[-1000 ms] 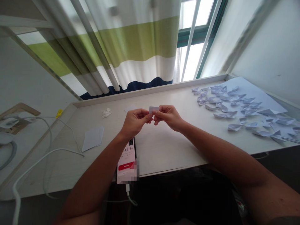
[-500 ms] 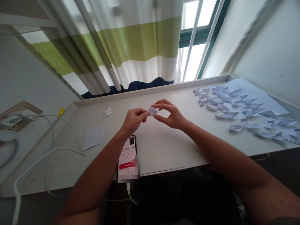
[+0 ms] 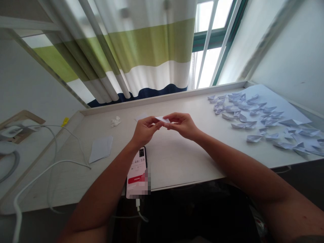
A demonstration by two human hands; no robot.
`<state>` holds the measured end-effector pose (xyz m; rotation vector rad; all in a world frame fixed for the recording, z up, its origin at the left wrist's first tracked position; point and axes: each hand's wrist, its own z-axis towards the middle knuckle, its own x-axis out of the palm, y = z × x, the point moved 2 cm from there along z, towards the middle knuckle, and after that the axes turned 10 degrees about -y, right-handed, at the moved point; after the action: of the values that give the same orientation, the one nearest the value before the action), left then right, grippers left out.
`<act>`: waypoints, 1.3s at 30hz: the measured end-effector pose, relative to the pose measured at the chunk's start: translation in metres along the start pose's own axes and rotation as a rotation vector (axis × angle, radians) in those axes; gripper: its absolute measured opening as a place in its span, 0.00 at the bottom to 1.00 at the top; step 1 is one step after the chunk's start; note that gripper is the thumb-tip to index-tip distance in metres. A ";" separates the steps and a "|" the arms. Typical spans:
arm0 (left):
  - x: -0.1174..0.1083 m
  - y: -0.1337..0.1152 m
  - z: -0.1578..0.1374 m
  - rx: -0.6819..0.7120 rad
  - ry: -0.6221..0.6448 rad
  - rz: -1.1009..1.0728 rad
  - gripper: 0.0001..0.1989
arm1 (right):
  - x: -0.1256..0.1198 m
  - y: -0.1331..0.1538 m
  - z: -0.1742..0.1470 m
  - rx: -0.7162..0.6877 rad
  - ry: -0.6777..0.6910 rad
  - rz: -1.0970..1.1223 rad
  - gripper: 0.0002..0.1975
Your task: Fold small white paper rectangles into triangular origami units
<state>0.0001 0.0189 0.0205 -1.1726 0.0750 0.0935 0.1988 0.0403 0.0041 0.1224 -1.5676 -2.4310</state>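
Note:
Above the middle of the white desk, a small folded piece of white paper (image 3: 162,119) is held between both hands. My left hand (image 3: 146,131) pinches its left side, thumb toward me. My right hand (image 3: 182,125) has its fingers closed on the right side. The fingers cover much of the paper, so its exact folded shape is hard to see. Many folded paper boats (image 3: 244,125) stand spread over the right part of the desk. A lit phone (image 3: 137,179) showing a running timer lies below my left wrist, partly behind the forearm.
Flat paper sheets (image 3: 100,149) lie on the left of the desk (image 3: 177,165), with a crumpled scrap (image 3: 115,122) beyond them. A white cable (image 3: 63,161) crosses the left side. Larger paper (image 3: 275,101) lies under some boats. A raised rim runs along the back, below the curtain (image 3: 152,47).
My right hand has closed from a spread pose onto the paper's right side. The paper has tilted flatter, and the two hands are closer together.

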 end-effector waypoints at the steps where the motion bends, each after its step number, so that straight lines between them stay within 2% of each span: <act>1: 0.000 -0.001 0.000 0.015 0.005 0.014 0.15 | 0.000 0.000 0.000 0.025 0.009 0.027 0.22; 5: 0.000 -0.004 -0.001 0.067 0.016 0.092 0.13 | 0.002 0.002 0.001 0.088 0.015 0.097 0.22; 9: -0.001 -0.003 -0.001 0.073 0.013 0.151 0.13 | 0.003 0.003 0.000 0.098 0.017 0.044 0.23; 17: -0.001 -0.007 -0.002 0.061 0.074 0.223 0.12 | -0.002 0.000 -0.001 0.300 0.089 0.129 0.23; 21: 0.000 -0.010 -0.003 0.065 0.083 0.226 0.11 | -0.003 -0.001 0.000 0.357 0.103 0.170 0.23; 25: -0.001 -0.011 -0.002 0.088 0.034 0.293 0.08 | -0.002 -0.005 0.000 0.310 0.098 0.099 0.22; 28: -0.002 -0.010 -0.002 0.066 0.019 0.317 0.08 | -0.002 -0.007 -0.001 0.103 0.013 -0.112 0.22; 31: -0.001 -0.011 -0.002 -0.007 0.134 0.247 0.14 | 0.001 -0.008 -0.002 -0.050 -0.009 -0.217 0.21; 34: 0.000 -0.012 -0.003 -0.048 0.231 0.198 0.19 | 0.005 -0.009 -0.003 0.031 0.100 -0.110 0.24; 36: -0.001 -0.011 -0.002 -0.040 0.174 0.216 0.20 | 0.006 -0.009 -0.003 0.109 0.141 -0.024 0.27; 39: -0.002 -0.006 0.000 -0.029 0.067 0.191 0.16 | 0.006 -0.009 -0.002 0.166 0.118 0.044 0.29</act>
<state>-0.0010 0.0164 0.0266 -1.1952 0.2456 0.2247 0.1920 0.0408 -0.0047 0.2542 -1.6977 -2.2150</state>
